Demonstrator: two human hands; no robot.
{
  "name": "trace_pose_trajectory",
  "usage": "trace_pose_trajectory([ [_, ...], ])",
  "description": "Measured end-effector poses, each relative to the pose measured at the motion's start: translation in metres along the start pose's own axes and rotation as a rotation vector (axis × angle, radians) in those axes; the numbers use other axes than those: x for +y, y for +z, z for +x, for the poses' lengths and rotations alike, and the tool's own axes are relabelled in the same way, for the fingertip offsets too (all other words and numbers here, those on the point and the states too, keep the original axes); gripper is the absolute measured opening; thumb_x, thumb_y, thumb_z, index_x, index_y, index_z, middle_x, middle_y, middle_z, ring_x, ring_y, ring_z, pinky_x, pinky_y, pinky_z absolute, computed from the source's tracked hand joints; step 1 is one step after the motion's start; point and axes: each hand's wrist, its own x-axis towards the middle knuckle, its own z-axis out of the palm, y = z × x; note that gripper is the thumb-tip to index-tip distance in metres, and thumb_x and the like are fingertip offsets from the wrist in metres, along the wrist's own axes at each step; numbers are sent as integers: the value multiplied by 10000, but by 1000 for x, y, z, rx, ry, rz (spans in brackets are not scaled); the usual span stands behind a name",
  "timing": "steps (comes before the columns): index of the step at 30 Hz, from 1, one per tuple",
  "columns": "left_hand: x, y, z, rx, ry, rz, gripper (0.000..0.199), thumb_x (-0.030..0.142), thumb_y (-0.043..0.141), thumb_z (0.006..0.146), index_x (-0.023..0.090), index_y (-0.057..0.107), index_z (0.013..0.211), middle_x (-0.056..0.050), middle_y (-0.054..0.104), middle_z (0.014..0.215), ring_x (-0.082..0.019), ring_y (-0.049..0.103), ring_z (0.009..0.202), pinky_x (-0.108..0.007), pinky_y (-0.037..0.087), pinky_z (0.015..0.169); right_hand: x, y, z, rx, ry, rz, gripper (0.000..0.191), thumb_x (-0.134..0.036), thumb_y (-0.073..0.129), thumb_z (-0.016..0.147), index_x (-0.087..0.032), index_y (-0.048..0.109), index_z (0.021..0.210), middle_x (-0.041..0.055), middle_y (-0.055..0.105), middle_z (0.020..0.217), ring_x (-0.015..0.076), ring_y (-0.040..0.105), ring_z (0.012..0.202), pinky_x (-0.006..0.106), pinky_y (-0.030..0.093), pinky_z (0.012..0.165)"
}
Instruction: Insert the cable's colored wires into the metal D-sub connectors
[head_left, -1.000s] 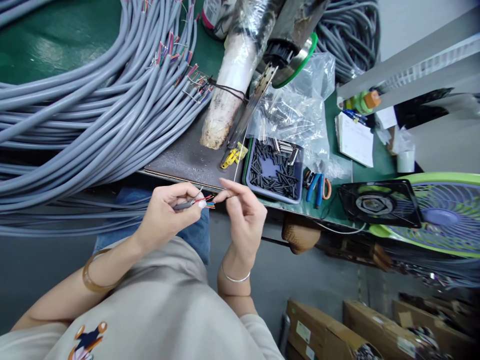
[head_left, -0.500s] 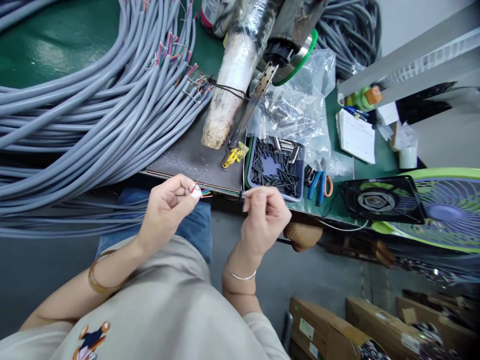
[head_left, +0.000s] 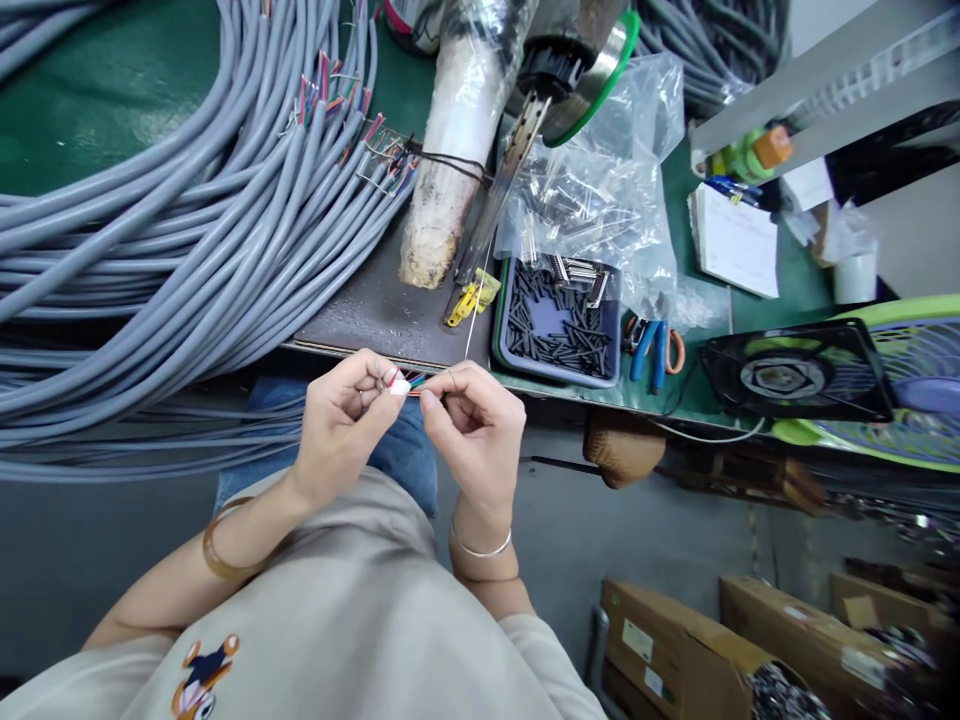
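Observation:
My left hand (head_left: 345,415) is closed in a pinch on the end of a cable, where a red wire and a white piece show at the fingertips. Thin coloured wires (head_left: 415,382), blue, green and orange among them, stick out to the right. My right hand (head_left: 476,425) has its thumb and forefinger pinched at the tips of these wires; the exact contact is partly hidden. Just behind its knuckles a thin pale strand (head_left: 474,318) runs up toward the soldering stand. Both hands are in front of the bench edge, above my lap.
Grey cables (head_left: 225,230) with stripped ends cover the left. A soldering iron (head_left: 495,200) points down at yellow connectors (head_left: 472,300). To the right are a tray of black sleeves (head_left: 559,375), pliers (head_left: 656,355), a notepad (head_left: 735,240) and a fan (head_left: 795,380).
My right hand has moved left, from beside the tray to the coloured wires. My left hand keeps its pinch. The whole view has shifted slightly.

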Motion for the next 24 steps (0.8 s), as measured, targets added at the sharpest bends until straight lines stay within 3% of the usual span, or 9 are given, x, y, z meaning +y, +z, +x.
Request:
trace_pose_trajectory([
  [5,0,-6,7,-22,-137,-139,231,281,764,799,182,564,737,52,481,596,-47,353,485,-161,212,412,4,0,-7,-33,-55,-62,128,-241,665,942,-225,727,831,-19,642,744,86,379,540,279,349,538],
  [10,9,-10,15,-177,-340,-290,249,269,796,731,160,574,702,53,473,538,-25,296,437,-150,182,402,9,-3,-5,112,-1,55,147,-337,668,980,-250,783,952,-6,644,762,103,470,577,288,332,532],
  [13,11,-16,19,-308,-464,-421,298,283,819,693,174,542,684,62,447,520,-18,257,393,-152,175,367,12,-2,-8,104,-39,75,213,-425,648,992,-264,779,1041,-2,653,758,109,481,552,292,350,517],
  [16,2,-27,21,-406,-448,-529,451,373,856,640,205,437,624,94,326,468,-11,167,338,-159,156,321,14,-1,-12,180,-84,93,254,-460,593,1018,-269,756,1058,-20,619,676,113,497,499,285,358,480],
  [19,-14,-41,21,-419,-372,-513,634,507,874,569,226,306,569,111,228,416,-5,96,290,-173,142,282,13,1,-12,242,-126,41,206,-393,604,1020,-273,759,959,-21,637,660,117,545,492,276,384,463],
  [24,-28,-56,19,-397,-357,-419,763,687,865,498,239,249,532,120,169,362,-2,70,266,-190,138,265,6,6,-9,169,-241,-3,138,-279,667,986,-317,793,1030,-29,711,684,118,613,535,270,431,482],
])
